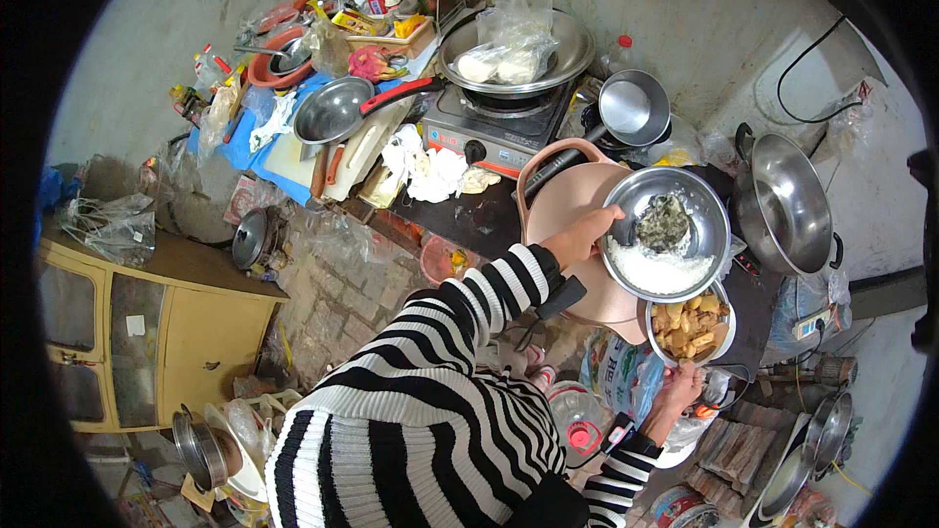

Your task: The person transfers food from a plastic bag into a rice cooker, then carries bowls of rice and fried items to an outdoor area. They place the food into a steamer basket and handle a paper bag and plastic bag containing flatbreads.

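My left hand [587,235] grips the near rim of a stainless steel bowl [615,268], thumb over the edge. Inside lie white rice [660,269] and a dark greyish clump of food [662,224]. My right hand [681,387] pinches the rim of a smaller metal bowl [726,345] filled with brown stewed chunks [689,326], which look like potato. The larger bowl partly overlaps the smaller one in this view. Beneath both hands' bowls, a pink two-handled pan [565,198] sits on the dark counter [469,224]; the steel bowl covers part of it.
A gas stove [484,133] bears a wide steel pan [579,37] with bagged white food. A saucepan [634,106], a frying pan [334,110] and a cutting board [293,161] with knives stand nearby. To the right leans a two-handled wok [788,198]. A yellow cabinet [213,330] stands left.
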